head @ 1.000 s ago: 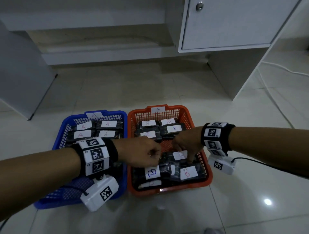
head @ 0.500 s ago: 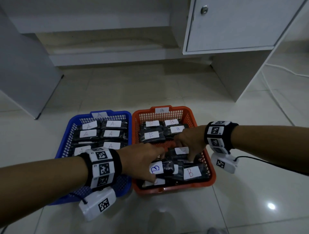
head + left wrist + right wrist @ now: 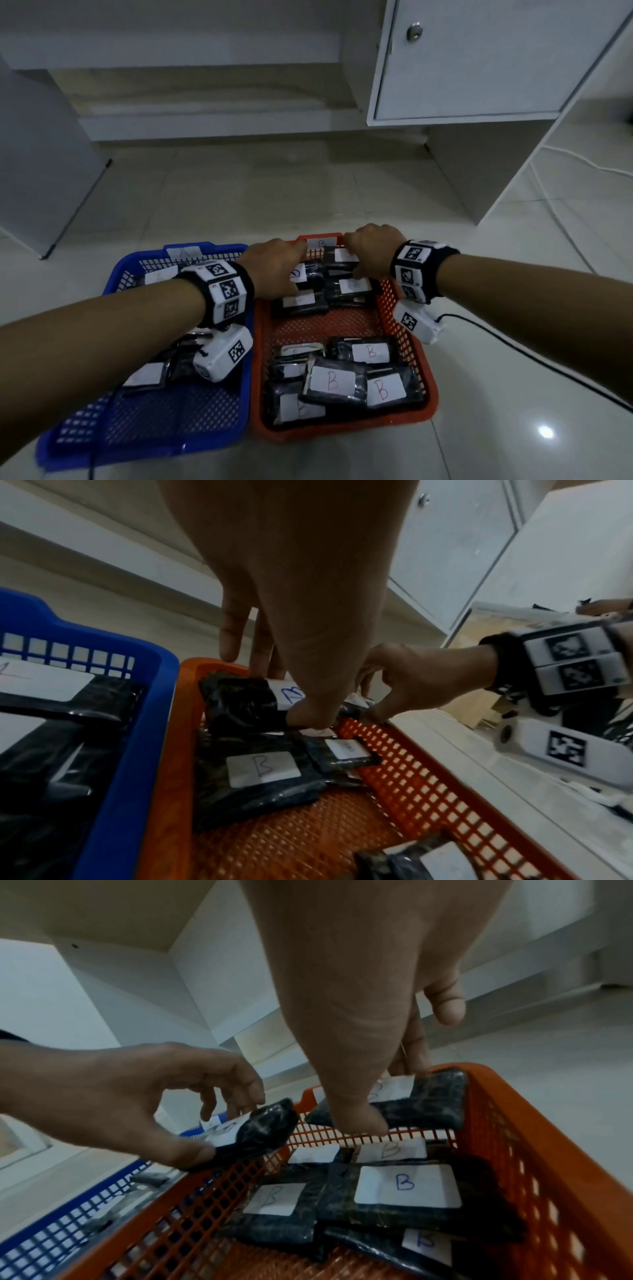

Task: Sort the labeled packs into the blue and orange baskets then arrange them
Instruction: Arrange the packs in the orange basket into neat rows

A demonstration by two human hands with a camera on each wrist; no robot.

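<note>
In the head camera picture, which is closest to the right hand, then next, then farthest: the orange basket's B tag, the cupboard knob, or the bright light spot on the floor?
From the right hand:
1. B tag, just to its left on the far rim of the orange basket.
2. Bright light spot, on the near floor to the right.
3. Cupboard knob, high up on the door.

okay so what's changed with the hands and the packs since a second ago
Both hands moved from the middle of the orange basket to its far end. The left hand now pinches a B pack, the right hand another B pack, each lifted there. The near pile of B packs and the blue basket stayed put.
</note>
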